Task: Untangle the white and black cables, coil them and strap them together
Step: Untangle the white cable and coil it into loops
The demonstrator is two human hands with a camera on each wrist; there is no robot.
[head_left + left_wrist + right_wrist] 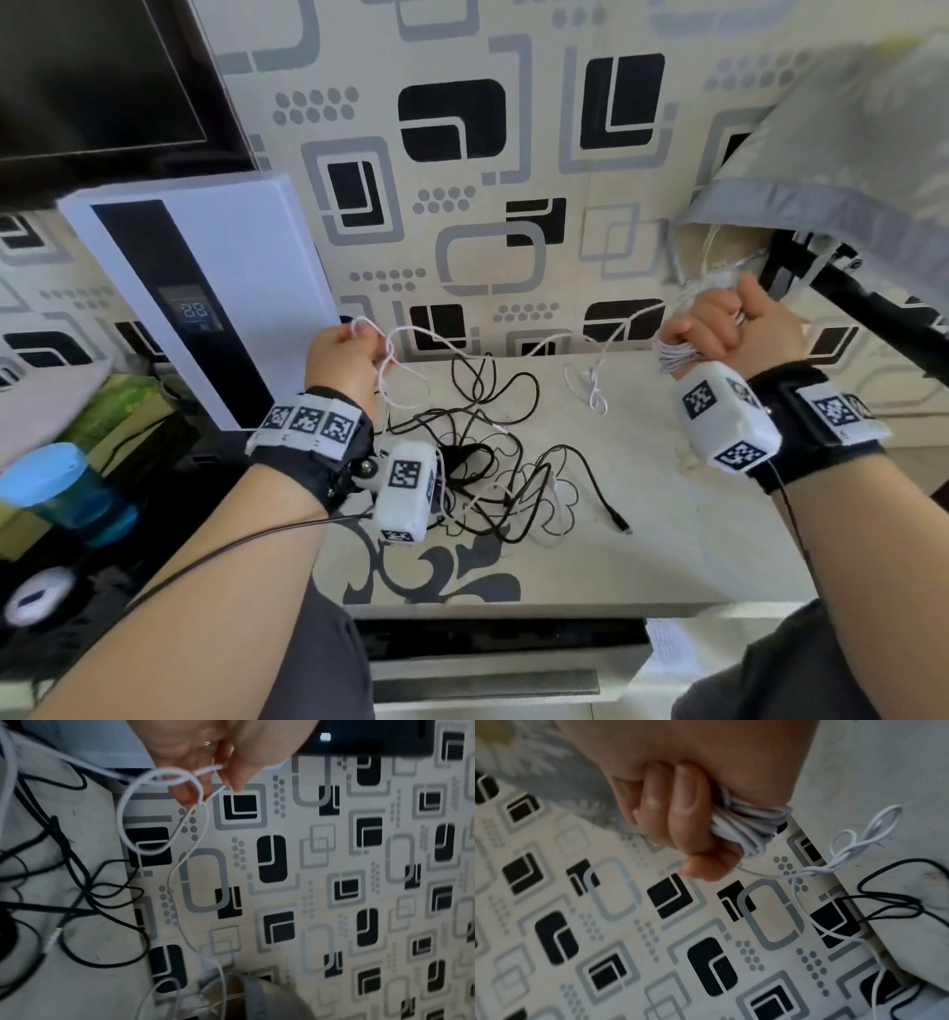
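My right hand (729, 329) is raised at the right and grips a bundle of white cable coils (680, 354) in its fist; the right wrist view shows the curled fingers (682, 807) round the coils (746, 825). A white strand (513, 354) runs across to my left hand (344, 349), which pinches a loop of it (144, 811) between thumb and fingertips (239, 778). Below on the table, the black cable (482, 442) lies in a loose tangle with more white cable (560, 493) threaded through it. Its plug end (619, 521) lies to the right.
The pale table (693, 539) meets a patterned wall (513, 180) at the back. A white box (205, 288) leans at the left under a dark screen (102, 77). A blue-lidded container (61, 488) stands at the left. A grey pillow (847, 154) and black frame (821, 277) are at the right.
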